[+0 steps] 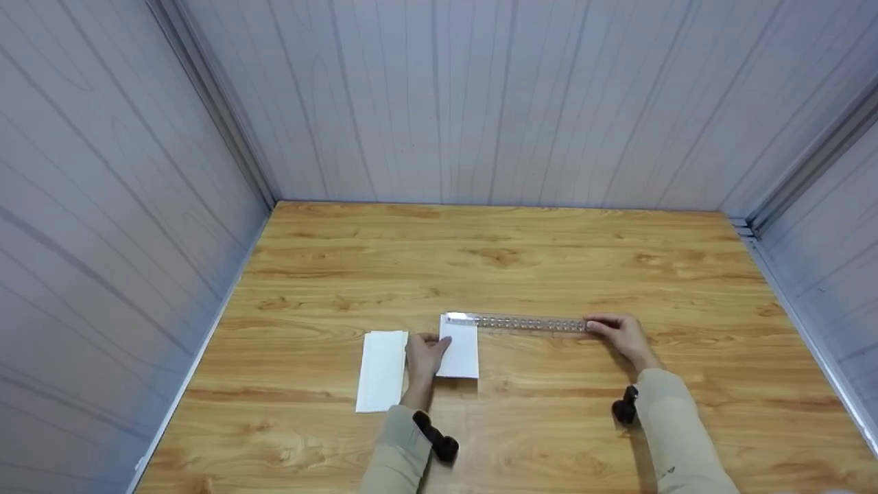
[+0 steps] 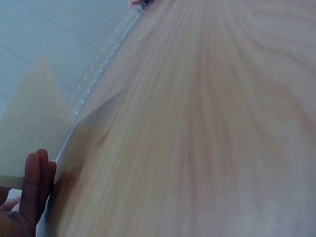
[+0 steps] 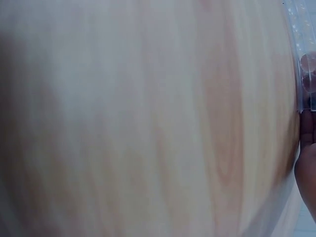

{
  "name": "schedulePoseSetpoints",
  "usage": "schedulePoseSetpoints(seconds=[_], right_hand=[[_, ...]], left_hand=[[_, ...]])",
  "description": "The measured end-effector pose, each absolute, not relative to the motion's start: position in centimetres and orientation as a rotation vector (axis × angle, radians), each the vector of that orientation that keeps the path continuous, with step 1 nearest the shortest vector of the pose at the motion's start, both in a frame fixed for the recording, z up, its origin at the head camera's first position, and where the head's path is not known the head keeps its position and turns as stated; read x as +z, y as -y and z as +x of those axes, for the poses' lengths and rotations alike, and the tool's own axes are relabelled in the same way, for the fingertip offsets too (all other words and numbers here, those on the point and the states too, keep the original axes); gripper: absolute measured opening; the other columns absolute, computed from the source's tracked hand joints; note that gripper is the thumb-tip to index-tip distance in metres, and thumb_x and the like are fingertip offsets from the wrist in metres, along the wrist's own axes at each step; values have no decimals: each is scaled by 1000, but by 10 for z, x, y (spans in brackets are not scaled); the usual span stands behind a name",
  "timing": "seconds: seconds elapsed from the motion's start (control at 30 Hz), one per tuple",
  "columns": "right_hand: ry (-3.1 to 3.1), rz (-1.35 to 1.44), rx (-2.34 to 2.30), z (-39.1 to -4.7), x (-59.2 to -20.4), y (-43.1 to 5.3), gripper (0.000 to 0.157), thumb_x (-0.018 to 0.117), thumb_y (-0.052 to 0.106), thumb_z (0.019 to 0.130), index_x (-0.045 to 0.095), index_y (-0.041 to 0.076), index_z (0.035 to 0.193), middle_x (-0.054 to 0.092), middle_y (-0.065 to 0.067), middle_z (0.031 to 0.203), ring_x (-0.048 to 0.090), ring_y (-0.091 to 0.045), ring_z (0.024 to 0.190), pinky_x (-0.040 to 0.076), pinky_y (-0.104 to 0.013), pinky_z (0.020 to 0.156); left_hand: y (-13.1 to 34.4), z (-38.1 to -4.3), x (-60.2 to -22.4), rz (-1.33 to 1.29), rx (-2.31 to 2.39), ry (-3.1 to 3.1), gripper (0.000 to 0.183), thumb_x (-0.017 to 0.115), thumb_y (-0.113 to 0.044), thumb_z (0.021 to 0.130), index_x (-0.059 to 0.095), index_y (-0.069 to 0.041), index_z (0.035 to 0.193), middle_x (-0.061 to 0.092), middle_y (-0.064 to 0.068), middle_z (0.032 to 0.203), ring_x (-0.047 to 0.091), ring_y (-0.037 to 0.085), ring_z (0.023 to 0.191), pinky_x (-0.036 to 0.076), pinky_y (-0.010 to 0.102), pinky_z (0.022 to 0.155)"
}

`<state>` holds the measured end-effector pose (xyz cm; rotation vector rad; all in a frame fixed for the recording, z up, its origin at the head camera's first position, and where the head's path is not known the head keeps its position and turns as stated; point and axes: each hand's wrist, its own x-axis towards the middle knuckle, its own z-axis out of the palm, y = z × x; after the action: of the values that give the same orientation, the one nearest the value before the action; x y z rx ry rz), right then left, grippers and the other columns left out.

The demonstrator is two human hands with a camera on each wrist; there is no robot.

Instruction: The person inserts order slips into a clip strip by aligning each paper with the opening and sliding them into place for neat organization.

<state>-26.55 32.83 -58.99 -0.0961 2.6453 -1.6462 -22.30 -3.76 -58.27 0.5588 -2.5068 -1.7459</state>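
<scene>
In the head view my left hand (image 1: 425, 351) pinches the left edge of a white piece of paper (image 1: 461, 357), thumb on top. The left wrist view shows this paper (image 2: 37, 118) raised at an angle, fingers against it. A clear plastic ruler (image 1: 531, 323) with a row of holes lies crosswise, its left end overlapping the paper's top edge. My right hand (image 1: 621, 335) pinches the ruler's right end between thumb and fingers. Only part of that hand and the ruler's end (image 3: 307, 84) show at the right wrist view's edge.
A stack of white paper (image 1: 381, 372) lies left of my left hand, its edges slightly uneven. The wood-grain table (image 1: 507, 257) is bordered by pale panel walls (image 1: 473, 103) at the back and both sides. Dark wrist-worn devices (image 1: 437, 439) sit on both sleeves.
</scene>
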Motion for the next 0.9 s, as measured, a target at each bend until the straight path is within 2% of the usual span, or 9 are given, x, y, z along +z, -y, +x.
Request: schedulePoseSetpoints(seconds=[0.23, 0.5, 0.73, 0.9], right_hand=[[-2634, -115, -1675, -265, -591, -328, 27, 66, 16, 79, 66, -2, 99, 63, -17, 98, 57, -3, 85, 42, -15, 75], [-2596, -81, -1701, -266, -593, -328, 32, 67, 22, 78, 65, -1, 101, 62, -19, 101, 57, -4, 85, 43, -17, 74], [-2524, -49, -1760, -265, -592, -328, 34, 67, 19, 78, 63, -5, 102, 62, -19, 100, 57, -2, 83, 46, -19, 71], [-2524, -47, -1757, -267, -592, -329, 36, 67, 19, 78, 62, -6, 103, 62, -19, 100, 57, -4, 83, 46, -19, 71]], left_hand=[[38, -225, -583, 554, -1746, 2523, 21, 67, -14, 76, 64, 5, 84, 64, 11, 72, 60, 19, 64, 48, 29, 56], [37, -226, -581, 563, -1702, 2553, 19, 69, -16, 75, 65, 2, 81, 64, 9, 70, 59, 17, 62, 47, 28, 55], [35, -226, -583, 510, -1734, 2508, 19, 68, -11, 75, 65, 6, 82, 64, 13, 73, 61, 20, 66, 48, 29, 57], [33, -226, -582, 528, -1727, 2521, 19, 69, -12, 75, 65, 5, 82, 64, 12, 74, 61, 21, 67, 49, 29, 59]])
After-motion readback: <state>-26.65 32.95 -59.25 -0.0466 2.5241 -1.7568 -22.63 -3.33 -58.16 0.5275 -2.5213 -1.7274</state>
